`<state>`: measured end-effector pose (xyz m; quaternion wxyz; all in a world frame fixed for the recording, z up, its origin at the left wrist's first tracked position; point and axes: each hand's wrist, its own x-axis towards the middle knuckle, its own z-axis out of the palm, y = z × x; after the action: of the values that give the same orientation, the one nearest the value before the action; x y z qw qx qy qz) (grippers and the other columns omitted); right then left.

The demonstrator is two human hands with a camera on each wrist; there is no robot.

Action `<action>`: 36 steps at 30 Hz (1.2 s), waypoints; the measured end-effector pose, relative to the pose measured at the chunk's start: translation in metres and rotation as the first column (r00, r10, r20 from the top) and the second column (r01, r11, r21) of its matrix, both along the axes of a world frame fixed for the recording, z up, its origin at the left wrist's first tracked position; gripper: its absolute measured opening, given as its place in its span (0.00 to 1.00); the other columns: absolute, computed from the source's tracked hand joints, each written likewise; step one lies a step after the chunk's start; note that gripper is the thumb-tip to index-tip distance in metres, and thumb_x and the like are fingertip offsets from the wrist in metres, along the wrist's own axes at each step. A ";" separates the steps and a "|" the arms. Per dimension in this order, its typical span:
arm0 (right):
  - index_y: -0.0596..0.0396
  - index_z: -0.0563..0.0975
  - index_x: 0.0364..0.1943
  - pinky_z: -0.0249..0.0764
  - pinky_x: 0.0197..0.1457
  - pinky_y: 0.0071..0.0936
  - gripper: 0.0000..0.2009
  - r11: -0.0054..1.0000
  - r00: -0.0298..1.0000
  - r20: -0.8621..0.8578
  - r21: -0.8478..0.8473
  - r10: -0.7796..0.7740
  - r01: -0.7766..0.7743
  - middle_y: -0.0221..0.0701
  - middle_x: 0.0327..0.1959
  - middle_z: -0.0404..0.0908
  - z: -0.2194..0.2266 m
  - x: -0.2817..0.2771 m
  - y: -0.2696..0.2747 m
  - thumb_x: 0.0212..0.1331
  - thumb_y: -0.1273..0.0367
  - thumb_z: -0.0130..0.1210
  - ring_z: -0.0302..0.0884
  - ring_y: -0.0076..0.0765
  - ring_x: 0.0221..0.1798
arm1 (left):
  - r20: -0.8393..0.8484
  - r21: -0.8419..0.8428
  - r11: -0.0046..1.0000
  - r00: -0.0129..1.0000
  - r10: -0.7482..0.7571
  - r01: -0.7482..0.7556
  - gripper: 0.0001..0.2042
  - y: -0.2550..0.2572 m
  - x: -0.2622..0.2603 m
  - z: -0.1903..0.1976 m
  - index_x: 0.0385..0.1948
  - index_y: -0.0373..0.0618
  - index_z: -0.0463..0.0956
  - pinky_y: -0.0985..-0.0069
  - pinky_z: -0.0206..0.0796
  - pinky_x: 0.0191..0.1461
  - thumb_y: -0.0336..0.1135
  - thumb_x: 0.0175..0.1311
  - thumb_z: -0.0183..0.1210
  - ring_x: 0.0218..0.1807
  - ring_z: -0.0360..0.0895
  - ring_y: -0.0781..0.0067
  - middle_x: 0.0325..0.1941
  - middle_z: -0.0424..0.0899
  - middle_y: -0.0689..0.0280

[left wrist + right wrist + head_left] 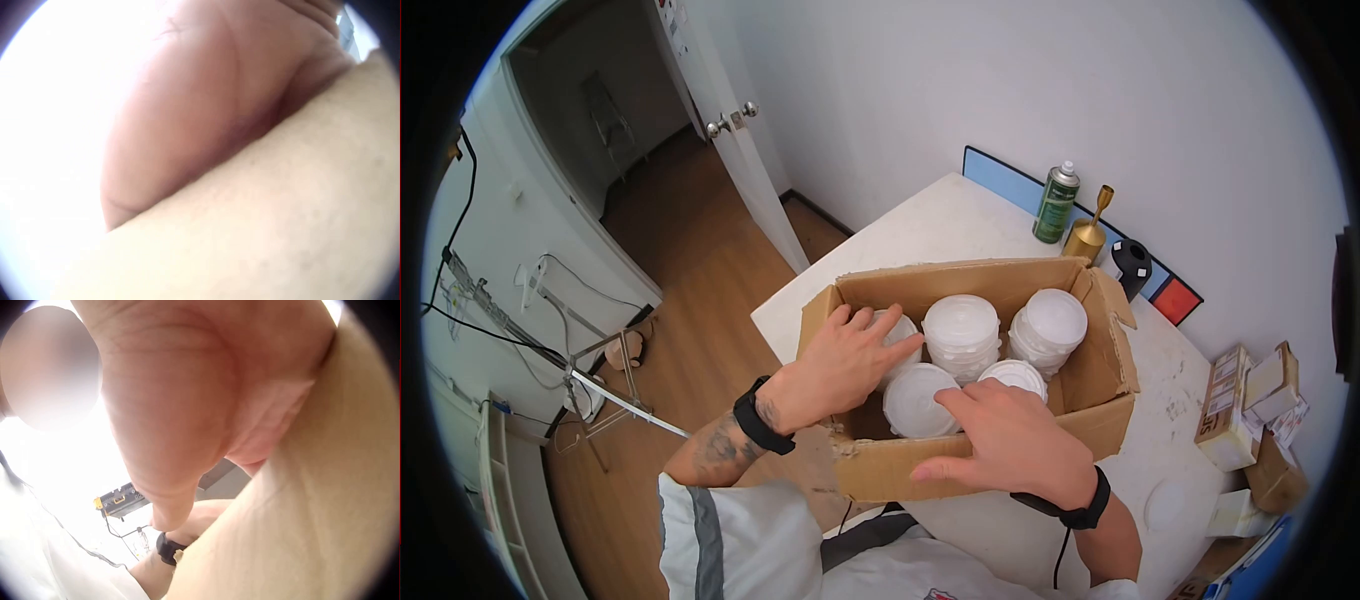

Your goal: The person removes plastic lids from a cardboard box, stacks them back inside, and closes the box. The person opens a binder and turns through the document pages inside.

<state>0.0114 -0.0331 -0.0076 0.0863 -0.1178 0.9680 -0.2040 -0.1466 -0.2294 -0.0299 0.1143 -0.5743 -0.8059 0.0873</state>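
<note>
An open cardboard box (990, 465) stands on the white table, holding several stacks of white round lidded tubs (962, 325). The left hand (840, 365) reaches over the box's left side, its spread fingers resting on a tub at the back left. Over the near wall lies the right hand (1025, 440), fingertips by the front tubs (920, 400), thumb outside along the cardboard. Whether its fingers touch a lid is unclear. In the left wrist view the palm (206, 106) is close to a pale surface; the right wrist view shows the palm (181, 394) and thumb.
Behind the box on the table (860, 245) stand a green spray can (1056, 205), a brass-coloured holder (1086, 235) and a black object (1130, 265). Small cartons (1230, 410) lie at the right. An open door (745, 150) and a metal stand (590, 370) are at the left.
</note>
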 end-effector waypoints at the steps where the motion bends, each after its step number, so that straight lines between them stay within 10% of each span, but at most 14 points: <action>1: 0.63 0.79 0.48 0.79 0.48 0.45 0.38 0.997 0.992 -0.118 -0.074 -0.046 0.037 0.49 0.44 0.83 0.003 0.007 0.004 0.54 0.37 0.64 0.82 0.52 0.49 | 0.055 -0.045 0.998 0.997 0.050 -0.047 0.36 0.001 0.000 0.000 0.67 0.53 0.70 0.62 0.65 0.66 0.36 0.52 0.73 0.63 0.75 0.57 0.66 0.74 0.55; 6: 0.62 0.79 0.51 0.77 0.53 0.44 0.30 0.911 0.837 -0.383 -0.291 -0.391 0.292 0.46 0.47 0.83 0.020 0.060 0.056 0.52 0.53 0.72 0.82 0.53 0.50 | 0.011 0.054 0.998 1.000 -0.019 0.019 0.33 0.007 0.011 0.017 0.65 0.50 0.71 0.60 0.64 0.69 0.33 0.52 0.71 0.66 0.72 0.53 0.65 0.74 0.55; 9: 0.62 0.78 0.51 0.77 0.55 0.43 0.26 0.720 0.596 -0.420 -0.259 -0.684 0.644 0.46 0.45 0.84 0.017 0.107 0.102 0.52 0.59 0.72 0.82 0.56 0.49 | 0.325 -0.003 0.993 0.939 -0.111 0.119 0.26 0.006 0.028 0.039 0.56 0.47 0.75 0.59 0.64 0.70 0.32 0.53 0.71 0.67 0.71 0.51 0.65 0.75 0.56; 14: 0.61 0.76 0.51 0.76 0.52 0.50 0.28 0.281 0.339 -0.369 0.204 -0.865 0.938 0.51 0.46 0.83 -0.038 0.222 0.173 0.56 0.53 0.70 0.80 0.61 0.50 | 0.339 -0.065 0.982 0.929 -0.148 0.180 0.25 0.015 0.029 0.020 0.43 0.43 0.77 0.56 0.60 0.72 0.36 0.41 0.77 0.69 0.68 0.50 0.63 0.75 0.54; 16: 0.61 0.74 0.57 0.76 0.60 0.50 0.35 0.164 0.223 -0.099 0.410 -0.970 0.897 0.50 0.56 0.79 -0.060 0.252 0.178 0.51 0.51 0.73 0.77 0.62 0.57 | 0.412 -0.045 0.983 0.900 -0.142 0.175 0.27 0.021 0.028 0.012 0.43 0.44 0.76 0.52 0.56 0.75 0.34 0.37 0.78 0.70 0.67 0.48 0.65 0.74 0.55; 21: 0.62 0.65 0.70 0.71 0.68 0.45 0.49 0.297 0.296 0.032 0.185 -0.955 0.937 0.52 0.63 0.74 -0.129 0.306 0.182 0.43 0.57 0.78 0.71 0.59 0.66 | 0.412 -0.091 0.983 0.905 -0.109 0.160 0.31 0.024 0.027 0.009 0.48 0.46 0.75 0.46 0.50 0.80 0.35 0.37 0.79 0.76 0.61 0.44 0.68 0.71 0.55; 24: 0.61 0.66 0.69 0.73 0.67 0.45 0.51 0.141 0.136 0.036 0.290 -0.990 0.947 0.52 0.61 0.74 -0.112 0.285 0.165 0.37 0.58 0.81 0.73 0.59 0.64 | 0.440 -0.105 0.981 0.893 -0.100 0.162 0.30 0.023 0.027 0.012 0.50 0.46 0.75 0.45 0.50 0.80 0.36 0.41 0.78 0.77 0.60 0.44 0.69 0.71 0.54; 28: 0.62 0.67 0.67 0.74 0.65 0.45 0.48 0.184 0.177 0.051 0.214 -0.983 0.959 0.52 0.63 0.72 -0.100 0.268 0.163 0.36 0.62 0.79 0.75 0.57 0.63 | 0.469 -0.076 0.992 0.882 -0.053 0.099 0.28 0.017 0.024 0.015 0.50 0.46 0.75 0.45 0.50 0.80 0.39 0.46 0.77 0.76 0.61 0.45 0.69 0.72 0.54; 31: 0.61 0.61 0.70 0.75 0.63 0.43 0.50 0.424 0.417 -0.238 0.026 -0.877 0.906 0.50 0.65 0.70 -0.100 0.246 0.165 0.39 0.64 0.77 0.74 0.52 0.65 | 0.456 -0.002 0.994 0.885 -0.099 0.113 0.25 0.012 0.021 0.010 0.50 0.45 0.76 0.46 0.52 0.79 0.41 0.52 0.75 0.75 0.63 0.46 0.68 0.73 0.54; 33: 0.60 0.59 0.66 0.76 0.59 0.41 0.52 0.319 0.295 -0.123 -0.386 -0.948 0.866 0.50 0.68 0.67 -0.042 0.195 0.118 0.35 0.64 0.81 0.71 0.48 0.68 | 0.499 0.074 0.991 0.857 -0.131 0.108 0.22 0.009 0.019 0.007 0.48 0.47 0.76 0.48 0.51 0.80 0.41 0.54 0.73 0.76 0.62 0.48 0.69 0.73 0.57; 36: 0.56 0.59 0.63 0.76 0.58 0.39 0.50 0.626 0.538 -0.337 -0.546 -0.773 0.557 0.48 0.67 0.68 -0.008 0.138 0.085 0.35 0.62 0.82 0.73 0.47 0.65 | 0.518 0.145 0.984 0.839 -0.164 0.103 0.20 0.008 0.016 0.004 0.46 0.47 0.77 0.49 0.53 0.79 0.41 0.55 0.73 0.75 0.63 0.49 0.68 0.74 0.58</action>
<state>0.1493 0.0519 -0.0159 -0.3017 0.2010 0.8600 -0.3590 -0.1309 -0.2218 -0.0260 -0.0740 -0.6236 -0.7678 -0.1271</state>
